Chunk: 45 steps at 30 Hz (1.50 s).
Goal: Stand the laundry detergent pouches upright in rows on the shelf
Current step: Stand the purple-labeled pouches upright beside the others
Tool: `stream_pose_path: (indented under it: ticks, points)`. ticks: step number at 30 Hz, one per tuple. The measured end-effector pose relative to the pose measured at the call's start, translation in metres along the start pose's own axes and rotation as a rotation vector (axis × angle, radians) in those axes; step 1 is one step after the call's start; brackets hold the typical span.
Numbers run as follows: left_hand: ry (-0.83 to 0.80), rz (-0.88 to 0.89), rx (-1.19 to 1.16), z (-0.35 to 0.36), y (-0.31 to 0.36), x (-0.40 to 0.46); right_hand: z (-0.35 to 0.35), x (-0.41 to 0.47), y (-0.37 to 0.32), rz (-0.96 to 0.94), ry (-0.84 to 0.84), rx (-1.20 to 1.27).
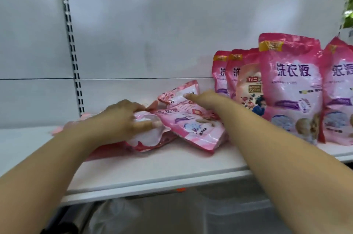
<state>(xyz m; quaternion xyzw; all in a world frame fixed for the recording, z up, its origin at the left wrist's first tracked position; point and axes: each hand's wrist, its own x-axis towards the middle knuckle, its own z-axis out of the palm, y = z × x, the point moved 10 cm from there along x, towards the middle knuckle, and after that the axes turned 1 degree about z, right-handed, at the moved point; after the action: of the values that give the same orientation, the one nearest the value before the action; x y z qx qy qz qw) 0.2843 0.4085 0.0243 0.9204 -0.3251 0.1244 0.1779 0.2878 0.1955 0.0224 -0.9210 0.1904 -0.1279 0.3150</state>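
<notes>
Shelf [172, 165]: white board with a white back panel [152, 23] and a slotted upright [71, 42] at far left.

Standing pouches, right side: we count a tall pink pouch [292, 84] nearest, upright; a second pink pouch [340, 96] just beside it at the right edge, partly cut off; a paler pouch [250, 88] tucked behind the tall one; two more pink pouches [219, 73] upright in the far row against the back panel.

Loose pouches, centre: a flat pink pouch [193, 130] lying face up; a crumpled pouch [177, 94] tilted behind it; a whitish-pink pouch [149, 132] lying to the left.

Our left hand [118, 119]: fingers curled over the whitish-pink pouch, grasping it.

Our right hand [204, 98]: reaches to the crumpled pouch, fingers [188, 96] touching its upper edge; whether they are clenched on it we cannot tell.
</notes>
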Motion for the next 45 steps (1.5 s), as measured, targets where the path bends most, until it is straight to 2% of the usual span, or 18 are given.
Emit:
stream_pose_path:
  ticks: [4, 7, 9, 12, 15, 17, 20, 23, 26, 28, 30, 32, 35, 39, 45]
  points:
    - [-0.241, -0.091, 0.229, 0.001, 0.0, 0.007, 0.026, 0.024, 0.017, 0.064, -0.129, 0.009]
    - [-0.309, -0.201, 0.273, -0.009, 0.003, 0.025, 0.02, 0.04, 0.023, 0.035, -0.039, -0.105]
    - [-0.313, -0.248, 0.167, -0.012, 0.006, 0.04, 0.011, 0.043, 0.023, 0.013, 0.065, -0.156]
    - [-0.289, -0.271, 0.013, -0.009, 0.005, 0.061, -0.003, 0.039, 0.016, -0.045, 0.19, -0.043]
    - [-0.21, -0.254, -0.22, 0.001, 0.001, 0.072, -0.027, 0.023, -0.008, -0.213, 0.334, 0.112]
    - [-0.129, -0.228, -0.337, 0.005, -0.003, 0.076, -0.048, 0.006, -0.029, -0.351, 0.491, 0.129]
    - [-0.051, -0.18, -0.563, 0.008, -0.004, 0.078, -0.069, -0.021, -0.046, -0.489, 0.597, 0.431]
    - [-0.091, -0.034, -0.808, 0.01, 0.021, 0.077, -0.067, -0.032, -0.06, -0.555, 0.487, 0.797]
    - [-0.051, 0.193, -0.847, 0.001, 0.049, 0.072, -0.022, -0.017, -0.062, -0.357, 0.153, 1.05]
    - [-0.083, 0.218, -0.921, 0.003, 0.05, 0.07, 0.008, -0.007, -0.06, -0.215, -0.055, 1.141]
    - [-0.234, 0.169, -1.119, 0.016, 0.045, 0.068, 0.019, 0.0, -0.054, -0.121, -0.172, 1.175]
    - [-0.332, 0.161, -1.254, 0.023, 0.043, 0.066, 0.014, 0.009, -0.042, -0.069, -0.163, 1.156]
    - [-0.403, 0.22, -1.238, 0.024, 0.045, 0.058, -0.001, 0.012, -0.035, -0.127, -0.1, 1.093]
    - [-0.55, 0.267, -1.237, 0.024, 0.053, 0.044, -0.01, 0.001, -0.045, -0.199, -0.116, 1.334]
    - [-0.545, 0.275, -1.233, 0.024, 0.054, 0.046, -0.023, 0.005, -0.027, -0.092, 0.09, 1.399]
